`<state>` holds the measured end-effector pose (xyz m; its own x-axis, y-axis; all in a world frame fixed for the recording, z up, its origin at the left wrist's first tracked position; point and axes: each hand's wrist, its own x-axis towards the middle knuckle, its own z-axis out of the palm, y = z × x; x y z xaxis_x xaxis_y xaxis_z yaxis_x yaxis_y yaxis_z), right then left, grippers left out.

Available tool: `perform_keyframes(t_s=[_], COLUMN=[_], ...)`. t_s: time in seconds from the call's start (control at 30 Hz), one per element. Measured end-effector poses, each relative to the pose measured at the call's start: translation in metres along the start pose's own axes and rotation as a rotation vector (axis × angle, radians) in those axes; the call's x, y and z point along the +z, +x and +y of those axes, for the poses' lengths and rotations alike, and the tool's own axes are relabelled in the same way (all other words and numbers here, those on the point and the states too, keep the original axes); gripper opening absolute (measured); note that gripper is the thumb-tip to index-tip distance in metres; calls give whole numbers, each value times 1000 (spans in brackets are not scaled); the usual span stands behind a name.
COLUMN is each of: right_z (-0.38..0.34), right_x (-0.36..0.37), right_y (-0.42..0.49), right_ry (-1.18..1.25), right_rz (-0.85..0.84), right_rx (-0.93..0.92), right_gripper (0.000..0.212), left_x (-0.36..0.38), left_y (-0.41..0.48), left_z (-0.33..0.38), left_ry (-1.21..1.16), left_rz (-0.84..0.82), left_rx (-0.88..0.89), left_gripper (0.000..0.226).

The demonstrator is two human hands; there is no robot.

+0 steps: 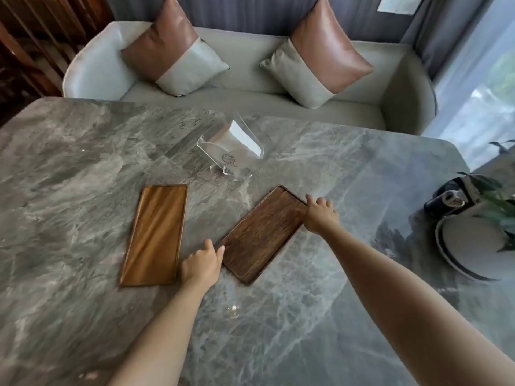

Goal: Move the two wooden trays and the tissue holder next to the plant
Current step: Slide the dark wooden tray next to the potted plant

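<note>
Two flat wooden trays lie on the grey marble table [83, 168]. The dark brown tray [262, 235] sits angled at the middle. My left hand [202, 264] holds its near left edge and my right hand [320, 213] holds its far right corner. The light amber tray [156, 235] lies to its left, untouched. Behind them stands a clear acrylic tissue holder [231, 147] with white tissues in it. The plant [493, 201] in a round white pot is at the table's right edge.
A grey sofa [250, 71] with two brown-and-grey cushions runs along the table's far side. A wooden screen stands at the far left. A bright window is at the right, behind the plant. A light reflection shines on the table near my left forearm.
</note>
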<state>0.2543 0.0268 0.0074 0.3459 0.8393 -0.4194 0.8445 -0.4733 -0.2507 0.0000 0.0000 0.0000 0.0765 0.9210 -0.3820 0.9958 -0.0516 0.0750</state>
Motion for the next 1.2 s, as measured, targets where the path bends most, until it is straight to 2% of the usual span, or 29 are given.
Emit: perform_keyframes(t_s=[0.23,0.77,1.0,1.1,1.2], right_z=[2,14,38,56,75], right_x=[6,14,19,18,15], right_y=[15,6,-16,-29,-42], right_ry=[55,286,447,529,576], right_rz=[-83,-109,-57,-12,39], right_rx=[18,119,211,245,292], right_gripper=[61,50,37,22,19], left_x=[10,13,-2,-13,-24], left_y=[2,6,17,27,37], left_z=[15,25,31,44,65], left_ry=[4,-236,-212,-199,-191], left_rz=[-31,-4,33,54,67], left_rx=[-26,-170,-113,-68,-4], left_gripper=[45,50,44,44,45])
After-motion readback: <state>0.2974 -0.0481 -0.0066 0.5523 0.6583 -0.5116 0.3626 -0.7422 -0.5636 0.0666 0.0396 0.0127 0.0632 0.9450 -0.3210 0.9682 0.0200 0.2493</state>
